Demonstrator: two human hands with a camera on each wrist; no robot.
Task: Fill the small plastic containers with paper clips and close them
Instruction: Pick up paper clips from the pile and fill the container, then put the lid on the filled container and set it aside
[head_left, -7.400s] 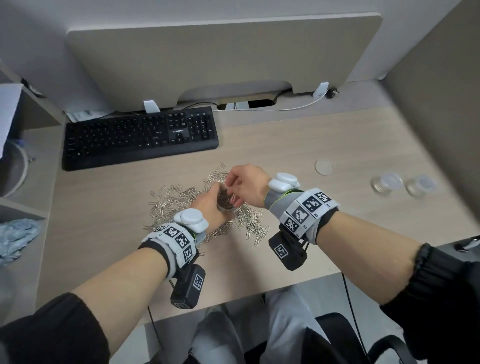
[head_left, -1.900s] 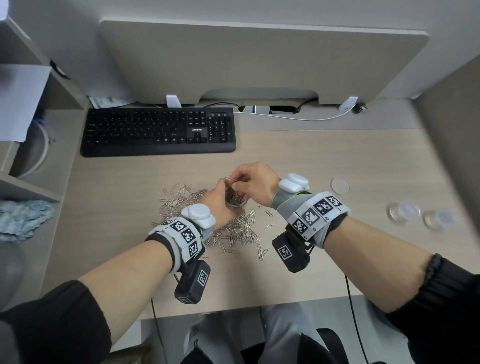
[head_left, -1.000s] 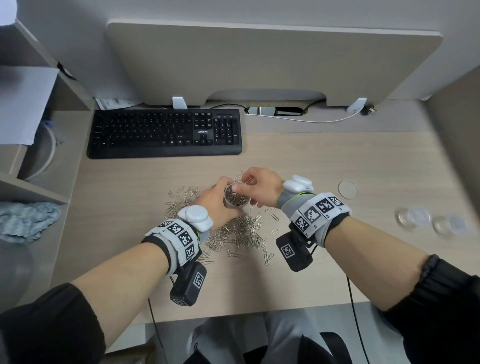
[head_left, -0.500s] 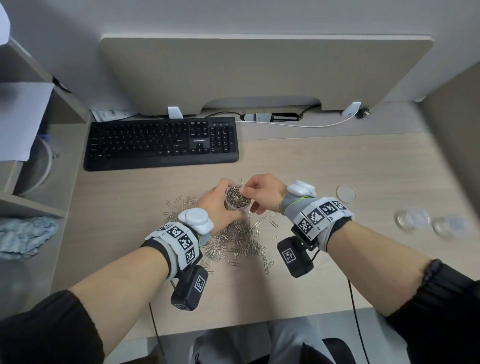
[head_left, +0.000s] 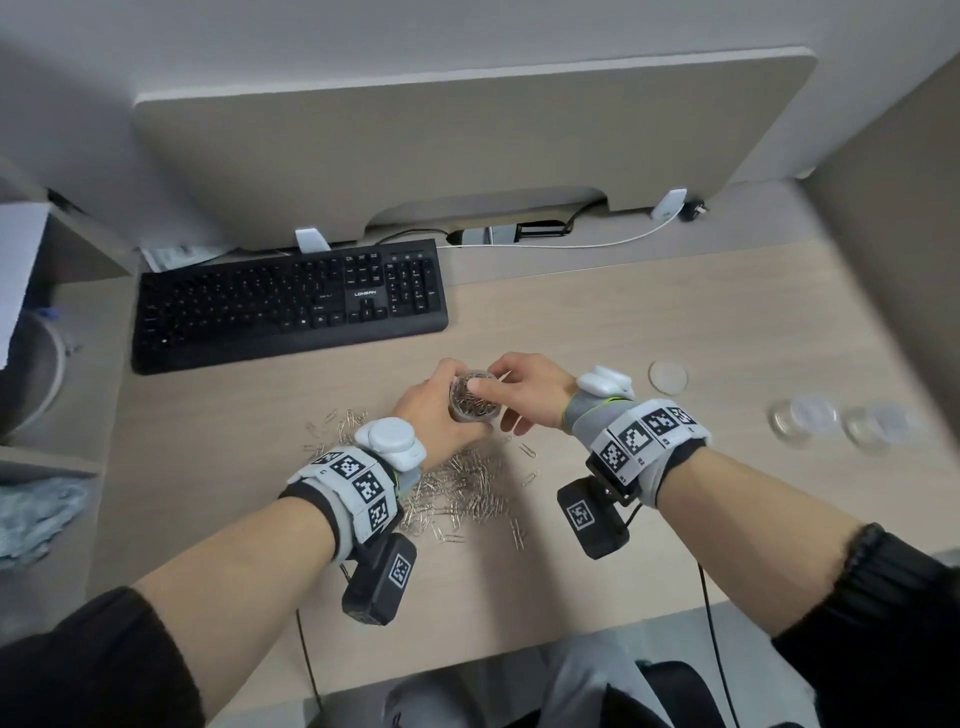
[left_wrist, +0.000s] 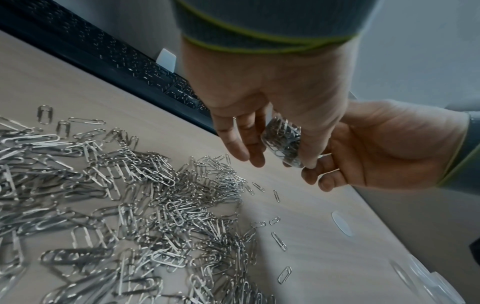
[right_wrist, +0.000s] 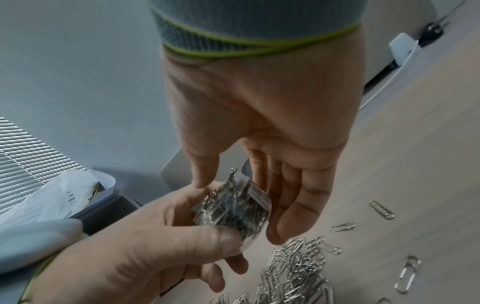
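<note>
The small clear container (head_left: 474, 402), packed with paper clips, sits lifted above the desk (head_left: 597, 322) in the left hand (head_left: 434, 410), whose thumb and curled fingers wrap its wall. The right hand (head_left: 524, 395) meets it from the other side: thumb tip on the clips at the open mouth, fingers nearly straight along the far wall. Directly beneath the grip lies the loose pile of paper clips (head_left: 457, 493), with stray ones toward the right. Farther right of the grip a round lid (head_left: 667, 376) lies flat, and beyond it two closed containers (head_left: 841, 423), with bare desk between. Beyond the grip is the keyboard (head_left: 291, 304). The right wrist view alone shows a label strip on the container (right_wrist: 233, 207); the left wrist view shows the container's underside (left_wrist: 284, 142).
</note>
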